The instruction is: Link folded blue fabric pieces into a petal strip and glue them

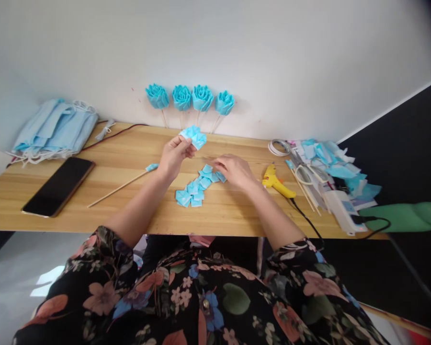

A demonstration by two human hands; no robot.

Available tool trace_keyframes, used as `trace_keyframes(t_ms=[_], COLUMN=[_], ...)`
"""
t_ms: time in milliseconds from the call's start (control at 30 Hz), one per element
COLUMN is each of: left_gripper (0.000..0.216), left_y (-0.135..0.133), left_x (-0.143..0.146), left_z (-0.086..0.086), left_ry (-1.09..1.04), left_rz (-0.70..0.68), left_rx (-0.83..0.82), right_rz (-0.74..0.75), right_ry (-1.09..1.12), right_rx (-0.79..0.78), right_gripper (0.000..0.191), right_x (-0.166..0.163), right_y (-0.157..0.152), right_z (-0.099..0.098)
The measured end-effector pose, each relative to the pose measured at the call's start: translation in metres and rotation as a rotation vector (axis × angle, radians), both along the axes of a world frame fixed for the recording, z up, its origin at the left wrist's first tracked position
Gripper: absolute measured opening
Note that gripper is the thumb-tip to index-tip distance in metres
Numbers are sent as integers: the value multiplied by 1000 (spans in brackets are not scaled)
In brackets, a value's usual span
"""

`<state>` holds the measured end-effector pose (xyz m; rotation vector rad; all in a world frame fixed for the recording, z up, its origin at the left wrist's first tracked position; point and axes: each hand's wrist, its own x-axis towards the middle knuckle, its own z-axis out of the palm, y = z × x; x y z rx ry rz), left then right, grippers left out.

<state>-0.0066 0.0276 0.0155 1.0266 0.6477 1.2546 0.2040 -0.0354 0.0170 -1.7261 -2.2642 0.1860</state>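
My left hand (178, 152) is closed in a pinch on a bunch of folded light-blue petals (194, 137), raised above the table. My right hand (234, 169) is just over the right end of a loose heap of folded blue pieces (194, 188). Its fingers are bent together and slightly blurred; whatever they pinch, if anything, is hidden. Left of the heap lies a thin wooden stick (118, 187) with a blue wrapped tip (152, 167). Several finished blue flowers on sticks, among them one flower (202, 98), lean against the wall behind.
A phone (59, 187) and a stack of blue face masks (57, 127) lie at the left. Rightward are a yellow glue gun (277, 182) with a black cord, a tape roll (279, 147), scissors (309, 174), blue scraps (330, 158), a white power strip (340, 211) and a green object (398, 218).
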Motion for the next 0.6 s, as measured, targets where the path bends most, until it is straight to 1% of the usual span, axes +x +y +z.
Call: trace_keyframes(t_ms=[67, 133, 200, 267, 367, 600], left_gripper=[34, 33, 33, 33, 33, 30], left_y=[0, 0, -1, -1, 1, 2], left_x=[-1, -2, -2, -3, -4, -5], left_z=[-3, -1, 2, 4, 5, 3], left_ry=[11, 19, 26, 27, 15, 2], left_rz=[4, 9, 16, 31, 59, 70], left_rx=[5, 5, -8, -24, -37, -52], right_rz=[32, 69, 142, 247, 384, 560], right_ry=[24, 71, 142, 210, 227, 156], right_rx=[10, 18, 15, 10, 7, 21], right_gripper=[22, 21, 17, 15, 19, 34], right_x=[-4, -12, -22, -33, -43, -40], right_y=[0, -3, -10, -17, -24, -22], right_z=[4, 9, 13, 14, 8, -10])
